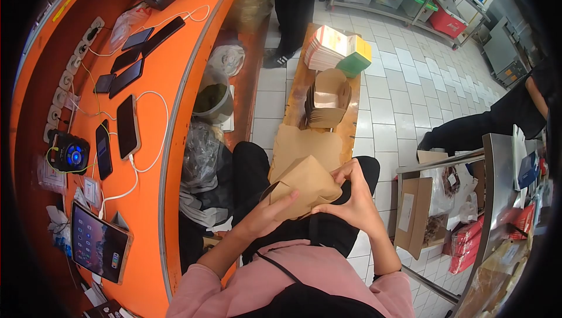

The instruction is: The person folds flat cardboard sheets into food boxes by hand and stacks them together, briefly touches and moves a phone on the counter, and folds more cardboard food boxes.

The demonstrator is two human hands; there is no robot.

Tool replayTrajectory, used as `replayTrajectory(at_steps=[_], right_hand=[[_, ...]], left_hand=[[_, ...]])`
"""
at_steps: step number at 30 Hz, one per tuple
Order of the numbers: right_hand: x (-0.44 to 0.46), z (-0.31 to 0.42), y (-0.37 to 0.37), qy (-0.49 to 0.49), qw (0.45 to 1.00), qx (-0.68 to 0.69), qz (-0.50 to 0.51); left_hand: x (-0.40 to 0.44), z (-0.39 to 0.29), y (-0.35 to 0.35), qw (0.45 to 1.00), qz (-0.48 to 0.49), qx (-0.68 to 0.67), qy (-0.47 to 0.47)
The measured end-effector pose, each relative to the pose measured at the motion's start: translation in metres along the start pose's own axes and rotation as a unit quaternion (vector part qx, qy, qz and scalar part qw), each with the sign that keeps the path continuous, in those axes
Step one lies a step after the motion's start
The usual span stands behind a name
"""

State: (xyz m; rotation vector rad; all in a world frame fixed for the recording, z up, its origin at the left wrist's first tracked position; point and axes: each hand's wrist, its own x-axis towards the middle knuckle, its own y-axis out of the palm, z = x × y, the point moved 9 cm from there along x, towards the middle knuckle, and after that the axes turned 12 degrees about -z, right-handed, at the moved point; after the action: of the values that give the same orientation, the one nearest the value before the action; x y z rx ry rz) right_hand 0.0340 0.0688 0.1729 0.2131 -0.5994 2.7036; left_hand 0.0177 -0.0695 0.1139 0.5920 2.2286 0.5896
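Observation:
A brown folded cardboard box (304,180) is held above my lap between both hands. My left hand (272,212) grips its left side, with the thumb lying on the cardboard. At the right side my right hand (351,198) pinches the box edge with bent fingers and thumb. Just beyond the box, a flat brown cardboard sheet (316,142) lies on a wooden bench (349,120). Farther along the bench stands a nested stack of brown cardboard trays (329,98), with white-and-red cartons (326,45) and a green-and-yellow box (355,57) behind it.
An orange counter (149,201) on the left holds several phones, cables and a tablet (99,242). Beside it is a grey bin (213,98). One person's dark legs (294,7) stand ahead; another person is at right, near a metal rack (489,201) and an open carton (413,215).

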Motion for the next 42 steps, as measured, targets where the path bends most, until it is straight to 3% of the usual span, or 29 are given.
replayTrajectory(at_steps=[3,7,10,12,16,18,22,24,28,30,31,32,33,34,35,37,38,40,41,42], right_hand=[[-0.001,-0.014,0.008,0.026,0.998,0.027,0.052],[-0.002,-0.014,0.013,0.042,0.991,-0.010,0.124],[-0.007,-0.002,0.017,-0.005,0.986,0.033,0.161],[-0.013,-0.014,0.023,0.096,0.973,0.065,0.200],[-0.010,-0.015,0.016,0.081,0.980,0.027,0.178],[-0.009,-0.015,0.012,0.080,0.981,0.032,0.174],[-0.010,-0.014,0.012,0.069,0.977,0.056,0.193],[-0.017,-0.018,0.021,0.147,0.956,0.152,0.202],[-0.020,-0.033,0.022,0.146,0.964,0.142,0.170],[-0.020,-0.064,0.011,0.251,0.943,0.203,0.080],[-0.019,-0.070,0.013,0.250,0.943,0.203,0.080],[-0.017,-0.080,0.008,0.271,0.928,0.254,0.025],[-0.016,-0.089,0.003,0.290,0.907,0.302,-0.030],[-0.015,-0.092,0.005,0.299,0.903,0.308,-0.027],[-0.014,-0.092,0.006,0.299,0.903,0.308,-0.025],[-0.016,-0.099,0.007,0.333,0.888,0.314,-0.039],[-0.013,-0.096,0.002,0.333,0.888,0.314,-0.040],[-0.011,-0.074,0.006,0.305,0.884,0.348,0.062],[-0.011,-0.076,0.005,0.306,0.884,0.348,0.060],[-0.011,-0.077,0.007,0.287,0.907,0.298,0.077]], left_hand=[[0.004,0.017,-0.008,0.996,0.051,-0.001,-0.077],[0.004,0.025,-0.011,0.991,0.047,0.023,-0.125],[0.003,0.028,-0.004,0.987,0.077,-0.020,-0.143],[0.005,0.031,-0.001,0.983,0.104,-0.072,-0.136],[0.013,0.034,0.005,0.965,0.149,-0.140,-0.165],[0.018,0.034,-0.001,0.986,0.073,-0.029,-0.148],[0.016,0.031,0.001,0.985,0.081,-0.046,-0.143],[0.016,0.030,0.001,0.985,0.083,-0.046,-0.141],[0.019,0.034,-0.002,0.984,0.093,-0.070,-0.137],[0.009,0.022,0.028,0.935,0.217,-0.238,-0.146],[0.005,0.019,0.033,0.935,0.217,-0.238,-0.145],[0.000,0.008,0.040,0.973,0.215,0.079,0.013],[-0.003,0.000,0.046,0.888,0.185,0.386,0.170],[-0.003,-0.008,0.048,0.772,0.106,0.542,0.315],[-0.001,-0.004,0.048,0.772,0.103,0.542,0.315],[0.017,0.012,0.024,0.763,0.034,0.609,0.215],[0.013,0.002,0.025,0.773,0.019,0.574,0.269],[0.011,-0.005,0.024,0.786,0.032,0.551,0.279],[0.008,-0.012,0.029,0.797,0.043,0.528,0.291],[0.008,-0.016,0.031,0.770,0.037,0.570,0.285]])
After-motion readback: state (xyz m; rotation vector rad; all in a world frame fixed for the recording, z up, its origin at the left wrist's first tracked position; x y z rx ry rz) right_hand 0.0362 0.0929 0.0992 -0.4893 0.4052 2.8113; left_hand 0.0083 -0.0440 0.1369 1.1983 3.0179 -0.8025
